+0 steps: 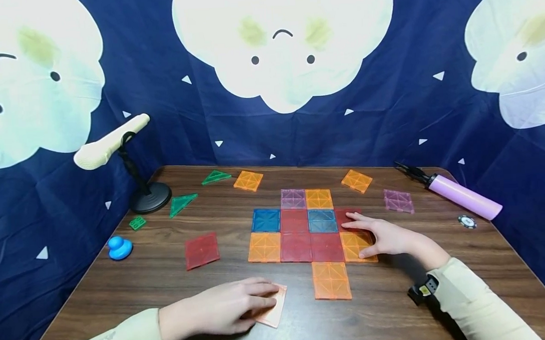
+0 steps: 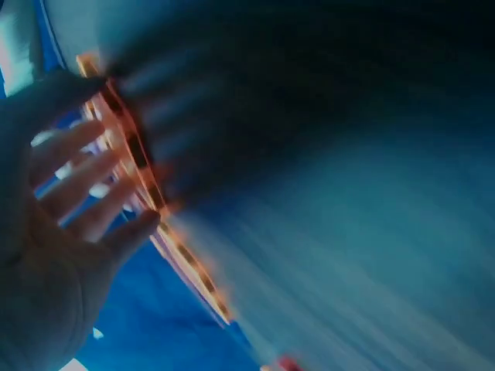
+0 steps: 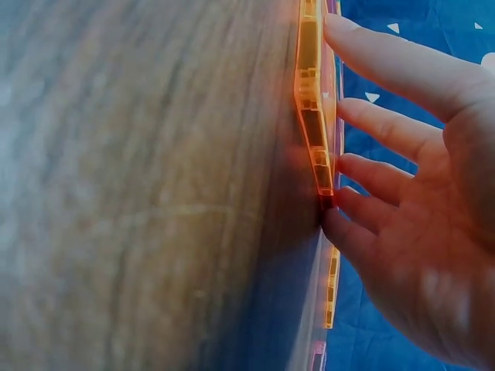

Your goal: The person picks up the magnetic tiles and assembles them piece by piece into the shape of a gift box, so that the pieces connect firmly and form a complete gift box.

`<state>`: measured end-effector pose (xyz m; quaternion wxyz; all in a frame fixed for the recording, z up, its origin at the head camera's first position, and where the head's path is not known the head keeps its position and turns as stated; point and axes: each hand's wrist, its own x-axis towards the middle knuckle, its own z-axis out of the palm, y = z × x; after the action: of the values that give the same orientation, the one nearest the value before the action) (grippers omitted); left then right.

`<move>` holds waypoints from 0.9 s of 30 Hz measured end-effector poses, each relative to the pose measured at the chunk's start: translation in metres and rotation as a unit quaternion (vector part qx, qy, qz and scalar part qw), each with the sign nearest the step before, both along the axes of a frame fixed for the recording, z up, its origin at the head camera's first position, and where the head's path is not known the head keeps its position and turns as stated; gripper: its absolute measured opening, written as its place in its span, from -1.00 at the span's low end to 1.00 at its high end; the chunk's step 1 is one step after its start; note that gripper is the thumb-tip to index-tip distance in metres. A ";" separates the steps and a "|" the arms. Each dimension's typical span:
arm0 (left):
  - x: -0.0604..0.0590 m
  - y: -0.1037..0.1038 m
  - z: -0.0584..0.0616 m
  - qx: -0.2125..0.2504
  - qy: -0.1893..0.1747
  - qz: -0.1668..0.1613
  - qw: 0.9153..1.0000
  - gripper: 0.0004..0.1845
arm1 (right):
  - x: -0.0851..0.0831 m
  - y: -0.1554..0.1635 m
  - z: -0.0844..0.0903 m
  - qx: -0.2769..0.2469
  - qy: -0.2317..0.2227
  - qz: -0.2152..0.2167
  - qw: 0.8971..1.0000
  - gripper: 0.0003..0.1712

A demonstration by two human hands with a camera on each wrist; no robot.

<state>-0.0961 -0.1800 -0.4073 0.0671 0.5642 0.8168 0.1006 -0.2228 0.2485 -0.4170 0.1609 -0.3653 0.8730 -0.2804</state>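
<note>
A flat patch of magnetic tiles (image 1: 301, 226) in red, orange, blue and purple lies at the middle of the wooden table (image 1: 394, 306). My right hand (image 1: 374, 234) rests flat on its right edge, with straight fingers on an orange tile (image 1: 352, 243) and a red tile (image 1: 343, 213). The right wrist view shows these fingertips (image 3: 340, 209) against the orange tile's edge (image 3: 313, 116). Near the front edge, my left hand (image 1: 241, 303) lies flat on a loose pale orange tile (image 1: 275, 312). In the blurred left wrist view its fingers (image 2: 77, 185) touch that tile (image 2: 135, 158).
Loose tiles lie around: a red square (image 1: 202, 250), green triangles (image 1: 181, 203), orange squares (image 1: 248, 180), a purple square (image 1: 398, 200). A stand with a white head (image 1: 142, 189) and a blue duck (image 1: 119, 247) are at the left. A pink pump (image 1: 462, 196) and a chip (image 1: 467, 221) are at the right.
</note>
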 end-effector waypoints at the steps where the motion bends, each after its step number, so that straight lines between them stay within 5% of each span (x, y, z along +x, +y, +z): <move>1: -0.001 0.005 -0.001 0.005 0.015 0.001 1.000 -0.52 | 0.000 0.001 0.000 0.000 0.000 -0.001 1.000 -0.13; 15: -0.015 0.074 -0.001 -0.063 0.144 0.042 0.987 -0.51 | 0.000 0.001 0.003 0.000 -0.013 -0.002 1.000 -0.13; 22: -0.021 0.082 0.003 -0.069 0.113 0.071 0.989 -0.50 | 0.001 0.002 0.003 -0.002 -0.008 0.000 1.000 -0.17; 27: -0.034 0.093 0.008 -0.043 0.084 0.072 0.993 -0.53 | 0.008 0.002 0.006 -0.063 -0.050 -0.088 0.993 -0.25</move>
<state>-0.1299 -0.0870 -0.3997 0.0148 0.5069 0.8616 0.0221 -0.2145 0.2506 -0.4111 0.1558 -0.2814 0.8735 -0.3655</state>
